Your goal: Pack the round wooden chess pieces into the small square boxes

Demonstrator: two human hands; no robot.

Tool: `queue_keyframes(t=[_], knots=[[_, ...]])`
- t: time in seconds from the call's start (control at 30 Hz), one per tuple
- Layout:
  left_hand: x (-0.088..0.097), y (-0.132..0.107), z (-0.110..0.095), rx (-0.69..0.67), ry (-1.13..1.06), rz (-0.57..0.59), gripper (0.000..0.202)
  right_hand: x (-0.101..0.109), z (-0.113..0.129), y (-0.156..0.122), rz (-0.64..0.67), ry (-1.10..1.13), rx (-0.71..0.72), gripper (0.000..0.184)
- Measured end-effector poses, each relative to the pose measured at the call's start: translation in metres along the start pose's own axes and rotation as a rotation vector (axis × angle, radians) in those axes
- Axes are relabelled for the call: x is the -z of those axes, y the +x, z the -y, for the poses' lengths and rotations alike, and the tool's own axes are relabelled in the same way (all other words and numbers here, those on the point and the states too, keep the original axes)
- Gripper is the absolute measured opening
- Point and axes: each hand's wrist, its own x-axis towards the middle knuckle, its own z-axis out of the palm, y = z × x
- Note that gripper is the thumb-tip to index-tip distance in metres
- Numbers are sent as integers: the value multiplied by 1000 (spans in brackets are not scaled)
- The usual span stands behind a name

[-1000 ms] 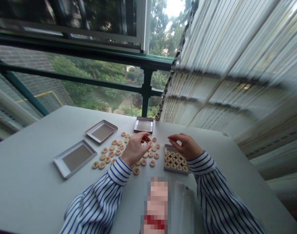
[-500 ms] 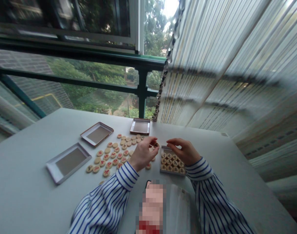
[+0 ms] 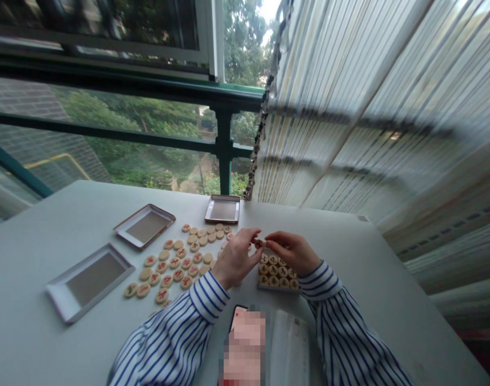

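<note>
My left hand (image 3: 237, 257) and my right hand (image 3: 290, 251) meet fingertip to fingertip over the far end of a small box (image 3: 275, 272) filled with round wooden game pieces. A single round piece (image 3: 258, 243) sits pinched between the fingers of both hands. Both sleeves are blue-and-white striped. Several loose round pieces (image 3: 176, 260), some marked red, lie spread on the white table (image 3: 47, 332) left of my left hand.
Three shallow box trays lie on the table: one at the near left (image 3: 88, 280), one further back (image 3: 144, 225), one by the window (image 3: 223, 208). A phone (image 3: 237, 315) and folded white paper (image 3: 289, 343) lie near me. Blinds hang at right.
My left hand carried a piece from the loose pile rightward to the box, where my right hand's fingers met it. The view shifted slightly right.
</note>
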Motion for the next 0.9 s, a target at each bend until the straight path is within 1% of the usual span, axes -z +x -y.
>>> queue_keyframes(t=[0.13,0.3,0.37,0.5,0.57,0.63,0.73,0.9], knots=[[0,-1,-1,-15,12,19,32,-8,-6,2,35,113,-20,24],[0,-2,-2,3,-19,34,34,-11,-11,3,28,118,-19,23],[1,-1,-1,50,-80,42,34,-11,-12,3,20,92,-17,22],[2,0,4,232,-277,84,27,-8,-8,3,8,35,-12,20],[2,1,8,299,-354,107,25,-7,-4,3,9,31,1,19],[2,1,10,333,-411,128,24,-7,-2,2,8,45,14,19],[3,1,10,349,-448,151,22,-8,0,2,19,63,20,19],[5,3,6,379,-512,146,21,-7,-3,2,2,56,9,21]])
